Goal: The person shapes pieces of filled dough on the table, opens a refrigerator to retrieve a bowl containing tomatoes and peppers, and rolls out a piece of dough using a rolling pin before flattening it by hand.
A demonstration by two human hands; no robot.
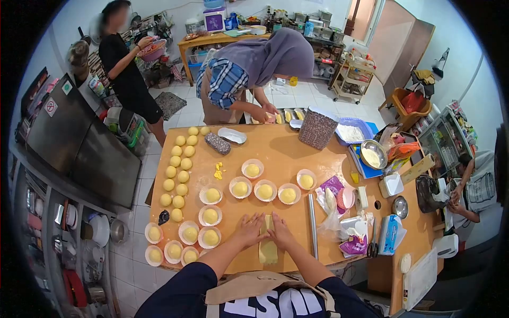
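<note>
A long flat strip of pale yellow dough (269, 252) lies on the table in front of me. My left hand (250, 230) rests at its left edge near the far end, fingers stretched out. Opposite it, my right hand (281, 233) touches the right edge with fingers extended. The fingertips partly hide the dough's far end. Round dough balls in white paper cups, such as one dough ball (210, 215), stand left of and beyond my hands. Right of my right hand lies a metal rolling pin (313, 227).
Bare dough balls (182, 190) line the table's left side. Scissors (373, 245), a blue-white packet (391, 235), a metal bowl (373, 155) and a flour basket (352, 132) crowd the right. Across the table a person (254, 69) bends over trays; another person (127, 69) stands back left.
</note>
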